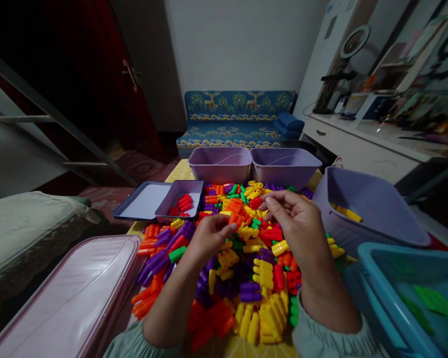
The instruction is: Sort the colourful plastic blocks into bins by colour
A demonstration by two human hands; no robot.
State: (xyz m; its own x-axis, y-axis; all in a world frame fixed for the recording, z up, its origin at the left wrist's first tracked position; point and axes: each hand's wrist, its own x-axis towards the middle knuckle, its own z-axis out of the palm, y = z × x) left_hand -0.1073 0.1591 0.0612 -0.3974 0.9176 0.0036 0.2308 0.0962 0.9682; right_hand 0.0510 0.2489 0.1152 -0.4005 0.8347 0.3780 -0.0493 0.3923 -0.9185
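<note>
Over the block pile (pixel 263 273), the left hand (pixel 211 233) has thumb and fingers curled beside an orange block (pixel 238 217); the right hand (pixel 296 219) has its fingertips near a red block (pixel 256 203). From where I stand, I cannot tell whether either pinches anything. Left of the pile: box (pixel 171 200) containing red blocks (pixel 185 201); pink lid (pixel 70 288). Right of it: purple bin (pixel 373 199) containing yellow blocks (pixel 349 214); blue bin (pixel 387 298). Beyond it: sofa (pixel 239 132).

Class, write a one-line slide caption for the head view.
Left hand and right hand over colourful plastic pieces, purple bins beyond.
</note>
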